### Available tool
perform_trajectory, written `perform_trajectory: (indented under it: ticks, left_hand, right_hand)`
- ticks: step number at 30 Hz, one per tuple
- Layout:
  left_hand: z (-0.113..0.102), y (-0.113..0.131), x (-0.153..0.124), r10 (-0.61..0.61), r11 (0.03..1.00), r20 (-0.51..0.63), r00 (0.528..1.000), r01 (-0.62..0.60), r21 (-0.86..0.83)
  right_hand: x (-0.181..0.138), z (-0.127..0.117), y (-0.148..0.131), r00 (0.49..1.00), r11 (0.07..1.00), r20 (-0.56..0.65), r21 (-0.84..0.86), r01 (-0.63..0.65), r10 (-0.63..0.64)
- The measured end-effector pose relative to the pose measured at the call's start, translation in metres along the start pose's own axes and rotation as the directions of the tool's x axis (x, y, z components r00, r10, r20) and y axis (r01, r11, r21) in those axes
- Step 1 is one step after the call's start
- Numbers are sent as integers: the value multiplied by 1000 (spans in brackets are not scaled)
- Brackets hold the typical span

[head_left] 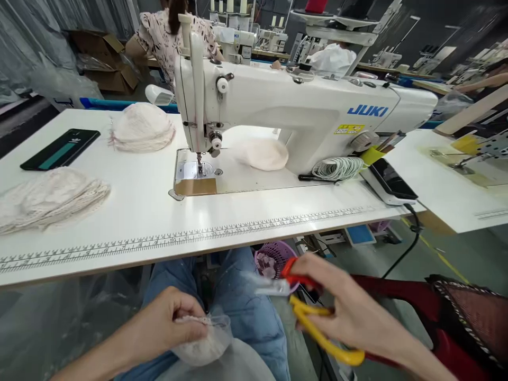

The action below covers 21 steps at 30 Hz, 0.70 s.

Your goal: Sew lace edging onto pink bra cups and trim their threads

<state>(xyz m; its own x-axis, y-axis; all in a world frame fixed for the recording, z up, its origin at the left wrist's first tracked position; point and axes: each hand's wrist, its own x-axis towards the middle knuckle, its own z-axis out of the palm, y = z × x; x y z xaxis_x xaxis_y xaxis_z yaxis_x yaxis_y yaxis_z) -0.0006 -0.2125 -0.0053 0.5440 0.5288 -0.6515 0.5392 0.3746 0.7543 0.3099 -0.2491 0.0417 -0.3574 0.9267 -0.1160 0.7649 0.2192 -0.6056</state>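
My left hand (178, 320) is closed on the edge of a small white cup-shaped fabric piece (206, 341) with sheer mesh along its rim, held above my lap. A pair of scissors (313, 317), one handle red and the other yellow, is in my right hand (337, 307). The blades point left toward the fabric piece without touching it, and they are blurred by motion. Another pale fabric cup (268, 154) lies on the bed of the white sewing machine (278, 100).
Stacked fabric cups (141, 127) and a pile of lace-edged pieces (51, 198) lie on the table's left side near a dark phone (61, 149). A purple basket (278, 253) stands below the table edge. Coiled white cord (337, 168) sits by the machine. Another person (169, 37) is beyond the table.
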Motion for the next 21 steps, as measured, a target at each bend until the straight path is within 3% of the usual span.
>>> perform_trajectory:
  ticks: [3,6,21]
  left_hand:
    - [3,-4,-3,4,1000,21,1000,-4,-2]
    - [7,-7,-7,-6,1000,8,1000,6,24]
    - [17,-14,-12,-23,997,-40,999,26,76]
  right_hand:
    - [0,28,-16,982,993,190,108,-38,17]
    - [4,47,-15,965,985,260,167,-41,-4]
    - [4,61,-14,950,976,304,219,-4,-64]
